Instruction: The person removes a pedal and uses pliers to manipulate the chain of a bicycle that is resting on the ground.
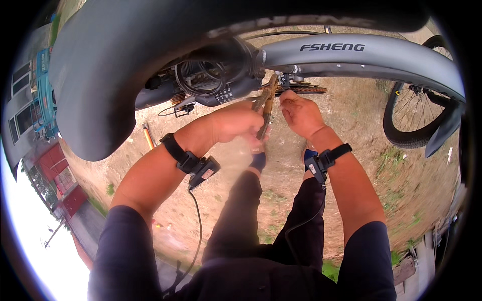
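My left hand is closed around the handles of rusty pliers. The jaws point up at the bicycle, beside the derailleur under the frame. To the right, my right hand has its fingers pinched together just below the chainring; anything between the fingertips is too small or hidden to make out. The grey bicycle frame runs across the top, above both hands. A coiled cable lock with number dials hangs by the seat post, left of the pliers.
The black saddle fills the upper left, close to my left arm. At the right stands the front wheel. An orange-handled tool lies on the dirt ground. A blue-green vehicle and red doors are farther left.
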`<state>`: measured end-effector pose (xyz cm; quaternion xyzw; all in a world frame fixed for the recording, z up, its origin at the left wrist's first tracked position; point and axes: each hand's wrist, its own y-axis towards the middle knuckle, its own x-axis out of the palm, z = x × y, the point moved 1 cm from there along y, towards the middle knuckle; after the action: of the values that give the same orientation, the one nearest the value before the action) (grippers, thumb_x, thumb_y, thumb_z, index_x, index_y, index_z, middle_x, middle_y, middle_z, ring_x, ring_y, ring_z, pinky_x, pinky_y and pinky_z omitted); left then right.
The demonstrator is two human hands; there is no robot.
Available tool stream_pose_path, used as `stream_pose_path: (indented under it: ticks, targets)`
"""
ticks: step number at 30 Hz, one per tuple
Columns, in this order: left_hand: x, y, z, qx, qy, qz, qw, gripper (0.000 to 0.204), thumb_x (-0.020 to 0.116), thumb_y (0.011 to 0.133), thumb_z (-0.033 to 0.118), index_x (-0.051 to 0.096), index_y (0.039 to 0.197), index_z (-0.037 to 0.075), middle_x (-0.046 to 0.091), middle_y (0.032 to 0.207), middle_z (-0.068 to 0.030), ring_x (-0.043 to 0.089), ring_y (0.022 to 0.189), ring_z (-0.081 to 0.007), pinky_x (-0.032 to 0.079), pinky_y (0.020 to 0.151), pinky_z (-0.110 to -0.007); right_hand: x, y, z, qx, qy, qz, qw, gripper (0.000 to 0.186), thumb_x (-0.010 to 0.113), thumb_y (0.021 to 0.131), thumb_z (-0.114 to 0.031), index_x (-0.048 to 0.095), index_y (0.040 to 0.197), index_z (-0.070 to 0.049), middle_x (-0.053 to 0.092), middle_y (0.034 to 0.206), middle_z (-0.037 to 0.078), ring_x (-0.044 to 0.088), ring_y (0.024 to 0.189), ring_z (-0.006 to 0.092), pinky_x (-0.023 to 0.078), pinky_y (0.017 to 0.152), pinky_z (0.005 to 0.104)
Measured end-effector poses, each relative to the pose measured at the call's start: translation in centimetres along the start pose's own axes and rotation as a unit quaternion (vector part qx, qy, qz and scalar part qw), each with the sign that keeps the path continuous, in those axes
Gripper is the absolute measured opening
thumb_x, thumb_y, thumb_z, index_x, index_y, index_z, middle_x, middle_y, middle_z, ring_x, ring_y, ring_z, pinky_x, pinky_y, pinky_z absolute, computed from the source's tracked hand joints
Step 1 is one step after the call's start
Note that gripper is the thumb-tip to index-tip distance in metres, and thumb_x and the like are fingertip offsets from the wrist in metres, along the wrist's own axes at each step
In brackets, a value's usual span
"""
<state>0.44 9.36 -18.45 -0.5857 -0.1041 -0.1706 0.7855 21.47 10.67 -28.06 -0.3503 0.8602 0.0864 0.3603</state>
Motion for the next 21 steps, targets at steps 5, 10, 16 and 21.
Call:
stream_pose_path:
  ticks: [5,10,16,21]
  targets:
    - [-0.8,-0.6,1.2,-0.019,-0.020,-0.021,0.999,0.023,0.059,0.084,0.011,0.062,0.102,-0.002,0.068,0.090,-0.0136,0.070,0.078,-0.0258,0.056,0.066,-0.036,1.1,-0.1,0.4,0.058,-0.004,-0.034,0.998,0.005,0.062,0.085,-0.007,0.064,0.089,-0.004,0.061,0.100,0.002,0.065,0.077,0.0272,0.053,0.069,0.0381]
    - [-0.2,-0.4,1.4,-0.011,0.019,0.008,1.000,0.031,0.057,0.084,0.012,0.060,0.112,-0.001,0.067,0.088,-0.0108,0.069,0.075,-0.0236,0.052,0.062,-0.032,-0.4,0.2,0.3,-0.012,0.038,0.023,0.999,0.005,0.062,0.086,-0.008,0.064,0.087,-0.003,0.061,0.101,0.002,0.065,0.077,0.0274,0.053,0.069,0.0388]
    - [1.3,2.2,-2.9,0.054,0.016,0.043,0.997,0.032,0.051,0.081,0.003,0.054,0.112,-0.002,0.064,0.088,-0.0081,0.065,0.072,-0.0176,0.044,0.053,-0.028,0.8,-0.5,1.0,-0.012,0.042,0.028,0.999,0.006,0.062,0.087,-0.009,0.063,0.086,-0.003,0.061,0.101,0.003,0.065,0.077,0.0287,0.053,0.068,0.0402]
    - [2.7,6.1,-6.5,0.170,0.065,0.133,0.974,0.033,0.049,0.079,-0.004,0.055,0.111,0.001,0.064,0.086,-0.0079,0.064,0.073,-0.0168,0.047,0.057,-0.030,0.7,-1.0,1.6,-0.031,0.064,0.048,0.996,0.006,0.062,0.086,-0.009,0.062,0.085,-0.003,0.061,0.100,0.005,0.064,0.077,0.0305,0.053,0.068,0.0411]
